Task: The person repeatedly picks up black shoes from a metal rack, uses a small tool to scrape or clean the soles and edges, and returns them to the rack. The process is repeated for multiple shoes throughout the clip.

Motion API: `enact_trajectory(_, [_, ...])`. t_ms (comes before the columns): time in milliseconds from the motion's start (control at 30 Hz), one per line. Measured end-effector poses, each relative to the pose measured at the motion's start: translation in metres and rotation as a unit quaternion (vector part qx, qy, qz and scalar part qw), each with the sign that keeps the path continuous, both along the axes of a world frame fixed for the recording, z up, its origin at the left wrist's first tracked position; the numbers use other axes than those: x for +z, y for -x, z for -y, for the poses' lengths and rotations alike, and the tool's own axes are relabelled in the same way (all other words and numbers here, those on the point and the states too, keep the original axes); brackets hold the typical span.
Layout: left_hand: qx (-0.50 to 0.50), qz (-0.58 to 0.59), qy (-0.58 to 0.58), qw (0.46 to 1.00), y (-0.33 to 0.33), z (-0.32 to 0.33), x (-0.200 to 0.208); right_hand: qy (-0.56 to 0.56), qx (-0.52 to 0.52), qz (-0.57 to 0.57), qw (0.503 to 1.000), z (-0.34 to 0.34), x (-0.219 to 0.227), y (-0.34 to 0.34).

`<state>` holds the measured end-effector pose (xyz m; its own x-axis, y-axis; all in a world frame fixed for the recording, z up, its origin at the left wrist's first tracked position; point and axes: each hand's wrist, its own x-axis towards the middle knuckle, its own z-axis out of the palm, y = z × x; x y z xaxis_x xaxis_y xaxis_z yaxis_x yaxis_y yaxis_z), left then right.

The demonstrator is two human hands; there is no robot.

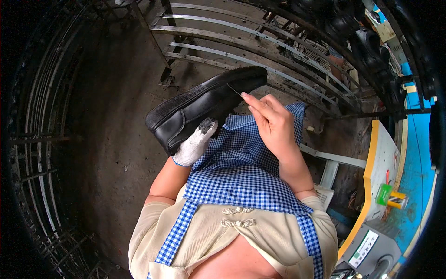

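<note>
A black leather shoe (200, 108) with a thick dark sole is held on its side above my lap. My left hand (196, 143), in a white glove with a blackened thumb, grips it near the heel; most of its fingers are hidden behind the shoe. My bare right hand (273, 122) pinches a thin, dark, needle-like piece (235, 90) between thumb and fingertips. The far end of that piece reaches the side of the shoe's upper, toward the toe. Whether it is a tool or a thread I cannot tell. Below both hands lies a blue-and-white checked apron (232, 186).
A metal rack (251, 39) with several bars stands ahead, another rack (44, 186) at the left. Several black shoes (369, 46) hang at the far right. To my right are a yellow-edged board (371, 172), a green-and-yellow container (390, 196) and a grey machine (374, 246).
</note>
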<state>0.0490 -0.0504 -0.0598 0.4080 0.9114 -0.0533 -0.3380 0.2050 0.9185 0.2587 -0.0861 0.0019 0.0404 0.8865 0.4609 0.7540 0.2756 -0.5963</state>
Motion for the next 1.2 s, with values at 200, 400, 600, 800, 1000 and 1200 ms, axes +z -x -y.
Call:
enact_trajectory(200, [-0.011, 0.054, 0.019, 0.998, -0.003, -0.003, 0.008, -0.013, 0.024, -0.075, 0.997, -0.006, -0.013, -0.001])
enact_trajectory(400, [-0.034, 0.054, -0.005, 0.998, -0.004, -0.006, 0.013, 0.025, 0.06, -0.16, 0.985, -0.007, -0.017, -0.002])
enact_trajectory(600, [-0.051, 0.021, -0.057, 0.997, -0.004, -0.008, 0.017, 0.059, 0.075, -0.232, 0.968, -0.008, -0.017, -0.003])
enact_trajectory(800, [-0.043, -0.104, -0.154, 0.982, 0.002, -0.008, 0.012, 0.071, 0.065, -0.245, 0.965, -0.007, -0.018, -0.001])
enact_trajectory(1000, [-0.041, 0.114, 0.046, 0.992, -0.004, -0.006, 0.012, -0.022, 0.041, -0.146, 0.988, -0.013, -0.022, 0.004])
enact_trajectory(1200, [-0.057, 0.137, 0.046, 0.988, -0.009, -0.006, 0.019, -0.024, 0.019, -0.147, 0.989, -0.019, -0.012, 0.003])
